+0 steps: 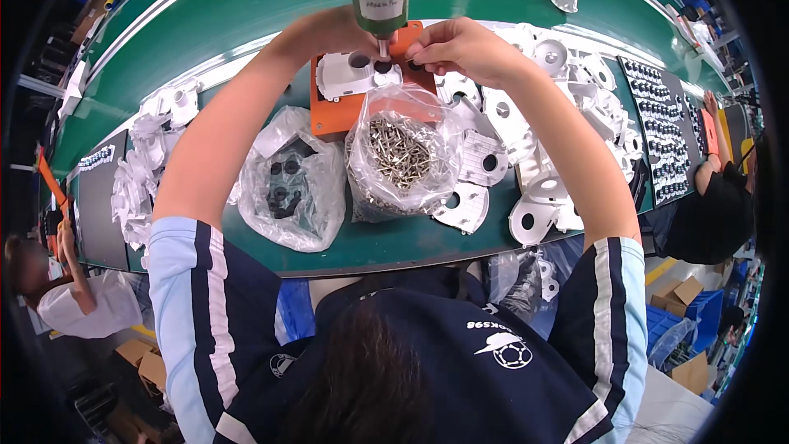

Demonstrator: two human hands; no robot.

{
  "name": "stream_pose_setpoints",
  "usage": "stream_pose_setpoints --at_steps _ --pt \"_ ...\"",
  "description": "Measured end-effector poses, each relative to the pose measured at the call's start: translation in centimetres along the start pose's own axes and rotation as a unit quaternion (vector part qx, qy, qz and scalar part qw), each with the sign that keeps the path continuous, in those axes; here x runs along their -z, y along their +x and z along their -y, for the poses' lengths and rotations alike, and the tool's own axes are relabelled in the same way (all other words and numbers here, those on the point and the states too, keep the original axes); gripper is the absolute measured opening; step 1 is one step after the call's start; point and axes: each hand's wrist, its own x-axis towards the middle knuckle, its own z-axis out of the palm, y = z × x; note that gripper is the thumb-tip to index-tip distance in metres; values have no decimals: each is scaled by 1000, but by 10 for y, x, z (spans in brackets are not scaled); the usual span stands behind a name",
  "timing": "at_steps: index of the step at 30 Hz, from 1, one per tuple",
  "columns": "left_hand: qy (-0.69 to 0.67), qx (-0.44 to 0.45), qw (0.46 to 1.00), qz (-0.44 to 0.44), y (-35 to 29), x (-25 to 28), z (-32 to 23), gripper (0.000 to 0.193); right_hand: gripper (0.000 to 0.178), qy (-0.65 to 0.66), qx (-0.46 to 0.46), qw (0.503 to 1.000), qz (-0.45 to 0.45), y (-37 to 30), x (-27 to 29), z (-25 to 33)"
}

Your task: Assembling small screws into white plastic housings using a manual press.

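My right hand is closed in a pinch just right of the press spindle, above an orange fixture block; what its fingertips hold, if anything, is too small to make out. Left of the spindle, my left hand reaches over the block's far edge, its fingers mostly hidden behind the green press. On the block, under the spindle, lies a white plastic housing with round holes. Just this side of it stands a clear bag of small metal pins or screws.
Left of the pins, a clear bag holds black parts. White plastic housings pile up on the right, with more white parts at the left. Black parts fill a tray farther right. Other people sit at both sides.
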Motion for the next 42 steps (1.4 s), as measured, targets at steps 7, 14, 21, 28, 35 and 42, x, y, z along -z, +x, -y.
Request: stream_pose_setpoints --at_steps 7,14,21,28,35,42 --pt "7 113 955 -275 -48 -13 -1 26 6 59 -20 996 69 26 -9 8" --pt "237 -79 938 -238 -104 -61 7 32 22 -40 -55 992 109 33 -14 25" --pt "281 -120 914 -268 -102 -64 11 26 12 -56 -48 992 101 43 -14 20" --pt "308 -137 900 -276 -95 -70 12 22 18 -299 45 951 56 42 -12 8" --pt "392 -140 853 -315 -82 -84 5 23 33 -488 141 854 -112 57 62 30" --pt "393 -75 859 -320 -66 -61 13 20 47 -51 458 834 -304 223 176 176"
